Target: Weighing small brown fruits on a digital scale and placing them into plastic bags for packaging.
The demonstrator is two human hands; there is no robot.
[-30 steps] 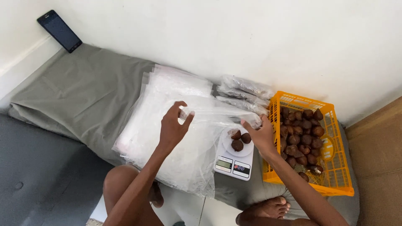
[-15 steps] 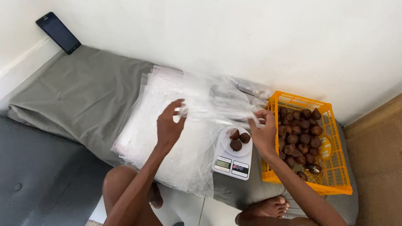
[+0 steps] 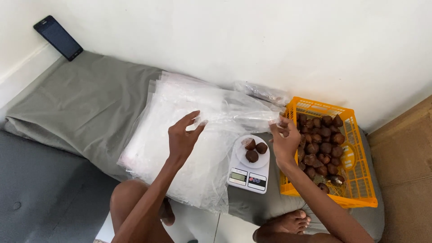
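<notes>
Hands (image 3: 184, 135) pinching plastic bag (image 3: 238, 114) edges

- My left hand (image 3: 182, 137) and right hand (image 3: 284, 140) pinch a clear bag (image 3: 238, 114) stretched between them.
- It hangs over the bag stack (image 3: 180, 135) on a grey sheet (image 3: 90, 103).
- Three brown fruits (image 3: 252, 150) sit on the scale (image 3: 249, 164), beside the yellow crate (image 3: 355, 184).

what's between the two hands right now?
Head view: a clear plastic bag stretches from the left hand to the right hand; below it sits the white scale with three brown fruits.
</notes>
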